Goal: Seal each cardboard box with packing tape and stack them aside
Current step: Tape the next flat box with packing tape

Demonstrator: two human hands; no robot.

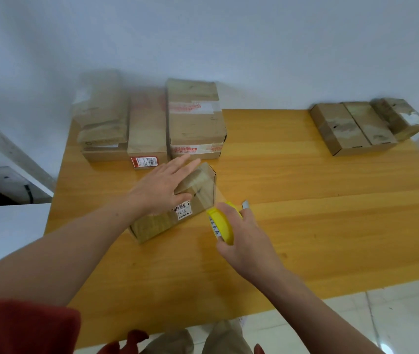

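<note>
Head view, one frame.

- Table (305,200): yellow wood, set against a pale wall (203,34).
- Box in work (152,227): small cardboard box, mid-table, slightly left of centre, turned at an angle to the table edge. A white barcode label (184,210) shows on its top, near the right side.
- Left hand (163,186): lies flat on the box top, fingers straight and pointing toward the far right, pressing down. Nothing gripped.
- Right hand (244,236): just right of the box, fingers curled round a yellow tape dispenser (222,222), clamped on it. A grey metal blade (245,204) sticks out on the far side.
- Tape (214,194): a clear strip runs taut from the box's right end down to the dispenser.
- Far left: group of three larger boxes (195,123) side by side, touching; the right one carries red-printed tape. The left one is blurred.
- Far right corner: row of three small boxes (356,126), touching, well apart from the box in work.
- Near left: red sleeve (24,325).
</note>
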